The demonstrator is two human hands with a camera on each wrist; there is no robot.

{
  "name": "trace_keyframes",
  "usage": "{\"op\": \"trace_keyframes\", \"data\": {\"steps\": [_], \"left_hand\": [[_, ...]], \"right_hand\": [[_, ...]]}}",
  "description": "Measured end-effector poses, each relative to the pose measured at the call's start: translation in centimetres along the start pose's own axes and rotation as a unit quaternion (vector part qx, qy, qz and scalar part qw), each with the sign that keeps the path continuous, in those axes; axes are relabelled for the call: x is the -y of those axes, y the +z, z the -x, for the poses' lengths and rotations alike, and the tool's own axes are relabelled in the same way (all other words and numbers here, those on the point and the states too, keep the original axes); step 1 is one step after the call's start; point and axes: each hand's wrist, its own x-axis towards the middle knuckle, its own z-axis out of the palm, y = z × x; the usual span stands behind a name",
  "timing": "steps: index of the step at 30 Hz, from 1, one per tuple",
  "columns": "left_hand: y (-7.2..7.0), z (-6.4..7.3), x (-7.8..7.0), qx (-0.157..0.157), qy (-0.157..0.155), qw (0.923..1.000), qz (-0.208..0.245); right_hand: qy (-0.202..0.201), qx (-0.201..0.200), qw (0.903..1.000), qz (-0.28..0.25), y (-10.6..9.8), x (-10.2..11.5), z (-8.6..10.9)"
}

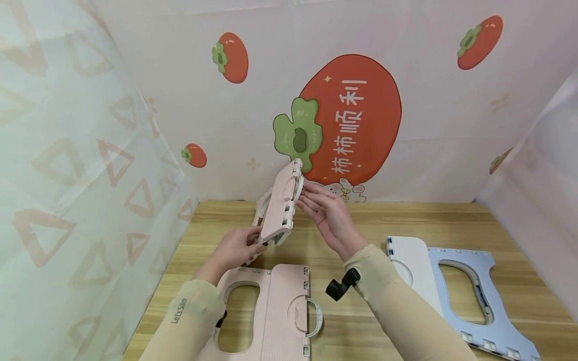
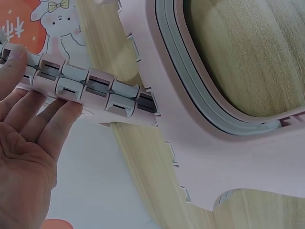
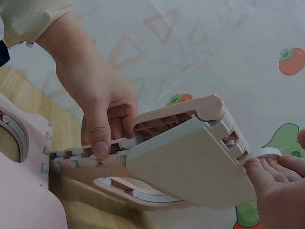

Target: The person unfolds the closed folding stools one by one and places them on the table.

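A pink folding stool with a white underside is held raised and tilted above the back of the table, partly folded. My left hand pinches its near hinged edge, thumb on one side and fingers on the other. On the opposite side, my right hand reaches with nearly straight fingers to the pale carry handle, fingertips touching there. One leg panel with an oval opening hangs below the top, partly hidden in the head view.
A second pink folding stool lies folded flat at the front, its grey handle sticking out to the right. To the right lies a blue and white folding stool. Behind the wooden table hangs a printed cloth backdrop.
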Motion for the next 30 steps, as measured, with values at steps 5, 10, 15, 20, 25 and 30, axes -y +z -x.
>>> {"op": "trace_keyframes", "data": {"steps": [5,10,15,20,25,30], "left_hand": [[0.3,-0.1,0.0,0.002,-0.002,0.9995,0.03],[0.5,-0.1,0.0,0.004,-0.016,0.997,0.075],[0.8,-0.1,-0.3,0.004,-0.028,0.991,0.131],[1.0,-0.2,-0.7,0.0,-0.036,0.9864,0.16],[1.5,-0.3,-1.0,0.001,-0.034,0.9796,0.198],[1.8,-0.2,-1.3,0.004,-0.035,0.9746,0.221]], "right_hand": [[-0.009,0.017,0.9998,-0.005,0.3,0.2,0.0],[-0.018,0.026,0.9994,-0.013,0.8,0.4,0.0],[-0.022,0.035,0.999,-0.016,1.2,0.5,0.1],[-0.025,0.04,0.9987,-0.018,1.6,0.5,0.0],[-0.026,0.042,0.9986,-0.019,2.0,0.6,0.0],[-0.024,0.045,0.9986,-0.015,2.4,0.6,-0.1]]}}
